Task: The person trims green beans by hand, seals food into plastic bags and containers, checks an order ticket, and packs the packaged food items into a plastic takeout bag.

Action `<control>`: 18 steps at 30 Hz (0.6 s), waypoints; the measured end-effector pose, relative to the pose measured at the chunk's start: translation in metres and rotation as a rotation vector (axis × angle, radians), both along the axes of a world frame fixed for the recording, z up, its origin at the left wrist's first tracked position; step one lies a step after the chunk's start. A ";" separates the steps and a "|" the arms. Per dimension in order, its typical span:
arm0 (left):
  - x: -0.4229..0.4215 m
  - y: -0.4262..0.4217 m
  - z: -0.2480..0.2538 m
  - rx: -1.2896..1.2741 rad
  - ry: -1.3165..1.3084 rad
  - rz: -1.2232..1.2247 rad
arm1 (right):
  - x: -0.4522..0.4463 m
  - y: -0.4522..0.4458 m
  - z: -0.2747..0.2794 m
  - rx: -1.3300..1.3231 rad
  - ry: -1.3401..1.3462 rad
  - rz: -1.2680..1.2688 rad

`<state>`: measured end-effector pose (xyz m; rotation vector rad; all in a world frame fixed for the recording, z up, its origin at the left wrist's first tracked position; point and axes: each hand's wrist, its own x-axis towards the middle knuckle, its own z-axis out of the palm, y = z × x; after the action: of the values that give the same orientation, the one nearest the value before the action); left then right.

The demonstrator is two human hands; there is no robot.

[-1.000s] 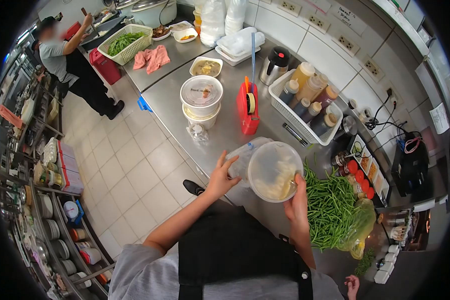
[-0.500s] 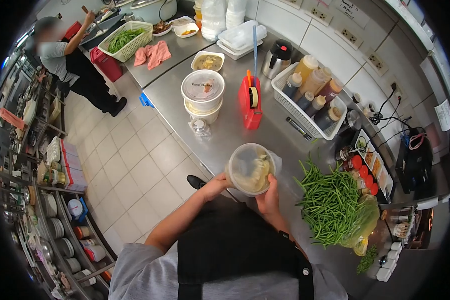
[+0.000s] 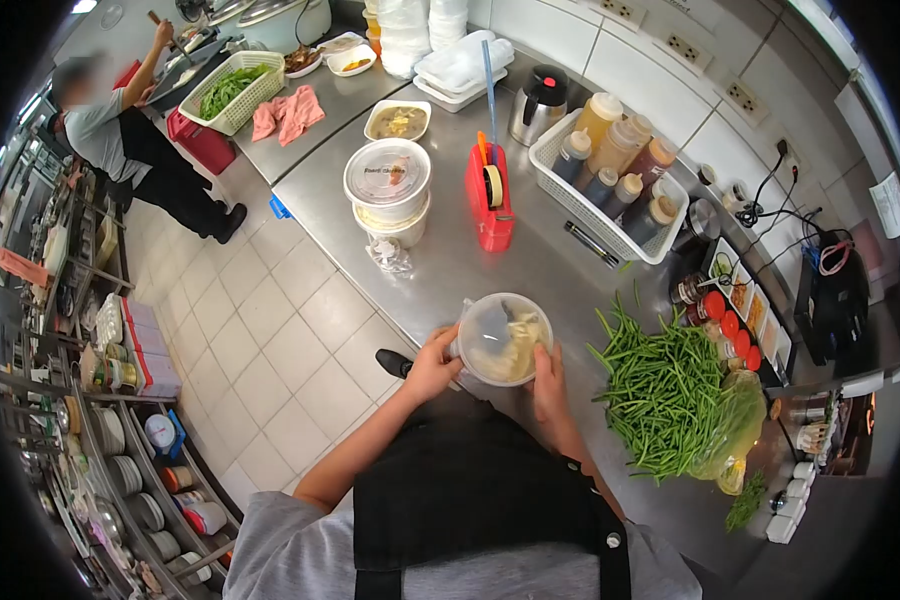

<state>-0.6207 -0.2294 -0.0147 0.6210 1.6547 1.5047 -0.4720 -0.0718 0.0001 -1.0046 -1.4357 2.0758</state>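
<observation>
Between my two hands is a round, see-through plastic tub (image 3: 505, 340) with pale food inside, held in front of my apron near the counter's edge. My left hand (image 3: 435, 363) grips its left side, while my right hand (image 3: 548, 378) wraps the lower right side. Farther up the counter, two stacked white tubs (image 3: 388, 190) stand with a small plastic bag (image 3: 389, 254) against them. A red tape dispenser (image 3: 492, 215) is to their right. Beyond the stack sits a white bowl of food (image 3: 398, 122).
Green beans (image 3: 660, 390) are heaped at right beside a yellowish plastic bag (image 3: 735, 425). A white basket (image 3: 615, 215) holds several sauce bottles. Behind it is a steel jug (image 3: 540, 105). Across the tiled floor (image 3: 270, 330), another person (image 3: 135, 140) works at the far counter.
The tub has turned and tilted slightly in my hands, and my left hand has shifted higher along its side. My view has moved a little. The other person's raised hand has moved slightly.
</observation>
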 end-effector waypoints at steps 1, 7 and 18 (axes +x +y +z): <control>0.001 0.000 0.006 -0.014 -0.009 0.021 | 0.001 0.007 0.008 0.037 -0.182 0.102; 0.008 0.002 0.035 -0.069 0.024 0.107 | 0.013 0.049 -0.002 0.076 -0.430 0.074; 0.018 0.009 0.043 -0.203 0.380 0.162 | 0.005 0.028 -0.005 0.343 -0.344 0.034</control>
<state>-0.6026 -0.2208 0.0282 0.7066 2.1628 1.3639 -0.4672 -0.0439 -0.0045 -1.2343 -1.9087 1.6500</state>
